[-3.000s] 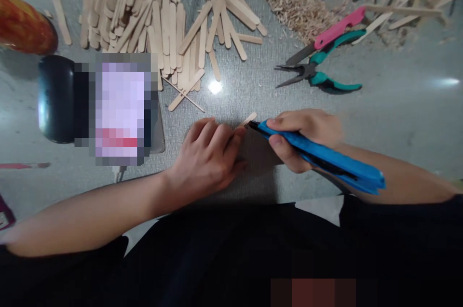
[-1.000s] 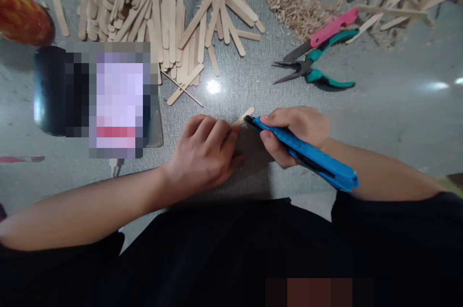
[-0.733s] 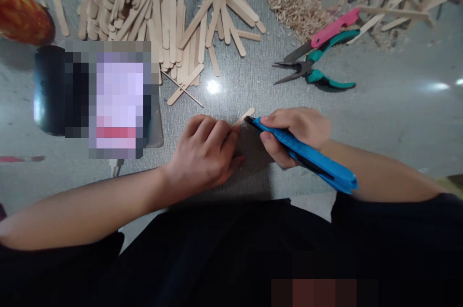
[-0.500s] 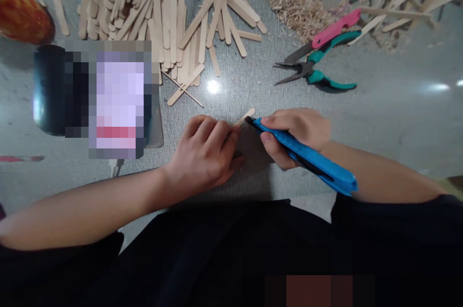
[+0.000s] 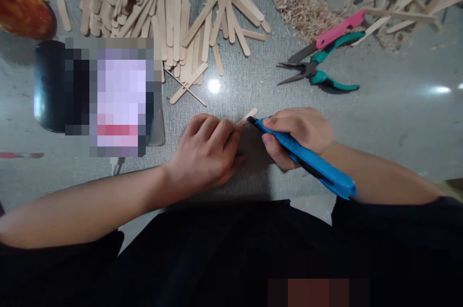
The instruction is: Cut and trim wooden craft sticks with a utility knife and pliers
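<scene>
In the head view my left hand (image 5: 211, 150) is closed on a small popsicle stick (image 5: 251, 113), pressing it to the grey table; only its far end shows past the fingers. A blue utility knife (image 5: 307, 155) is gripped in my right hand (image 5: 300, 133), its body slanting back across the palm toward my forearm. The knife's black tip meets the stick just beyond my left fingertips. Its blade is too small to make out.
Many popsicle sticks (image 5: 177, 27) lie heaped at the back left. Green-handled pliers (image 5: 314, 70) and a pink-handled knife (image 5: 340, 28) rest at back right by wood shavings (image 5: 300, 6). A dark rounded device (image 5: 50, 87) and a blurred-out screen (image 5: 121, 100) are at left, near an orange container (image 5: 25, 6).
The whole view has shifted slightly, with the table things a little to the right. Both hands keep nearly the same pose, and the knife tip stays at the stick.
</scene>
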`<state>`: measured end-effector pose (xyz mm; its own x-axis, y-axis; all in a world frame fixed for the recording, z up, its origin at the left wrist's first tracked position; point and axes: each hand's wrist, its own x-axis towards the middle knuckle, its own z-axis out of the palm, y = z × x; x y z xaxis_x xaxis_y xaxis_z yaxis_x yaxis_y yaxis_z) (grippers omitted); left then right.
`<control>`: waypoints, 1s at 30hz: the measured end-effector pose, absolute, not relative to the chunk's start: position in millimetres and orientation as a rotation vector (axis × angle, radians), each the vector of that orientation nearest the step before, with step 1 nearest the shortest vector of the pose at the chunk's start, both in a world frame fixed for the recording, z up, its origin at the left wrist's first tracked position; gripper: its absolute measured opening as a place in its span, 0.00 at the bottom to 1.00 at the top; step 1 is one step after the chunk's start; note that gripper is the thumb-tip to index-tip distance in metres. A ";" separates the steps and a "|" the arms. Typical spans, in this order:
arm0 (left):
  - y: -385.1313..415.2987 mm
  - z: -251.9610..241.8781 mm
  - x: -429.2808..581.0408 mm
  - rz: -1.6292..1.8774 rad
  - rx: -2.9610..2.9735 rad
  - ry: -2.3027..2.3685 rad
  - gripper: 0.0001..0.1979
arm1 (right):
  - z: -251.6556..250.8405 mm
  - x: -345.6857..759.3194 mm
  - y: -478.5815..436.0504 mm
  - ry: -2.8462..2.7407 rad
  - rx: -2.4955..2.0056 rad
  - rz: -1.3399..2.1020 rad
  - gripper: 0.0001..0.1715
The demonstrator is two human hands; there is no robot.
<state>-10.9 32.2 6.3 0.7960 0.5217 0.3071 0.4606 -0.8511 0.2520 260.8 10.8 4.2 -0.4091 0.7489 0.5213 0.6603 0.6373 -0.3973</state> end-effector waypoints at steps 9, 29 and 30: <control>30.5 5.5 -11.0 0.534 2.803 0.805 0.20 | 4.3 258.6 9.1 -2.128 -1.148 0.131 0.08; 32.3 7.3 -11.0 0.549 2.816 0.790 0.20 | 5.5 261.8 8.9 -2.163 -1.176 0.173 0.06; 32.5 7.3 -11.1 0.551 2.820 0.787 0.20 | 5.3 261.6 9.0 -2.160 -1.173 0.164 0.06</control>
<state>-11.1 32.5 7.3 0.7933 0.5268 0.3052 0.4670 -0.8481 0.2502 261.6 9.0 5.3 -0.3753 0.7842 0.4942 0.7006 0.5891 -0.4027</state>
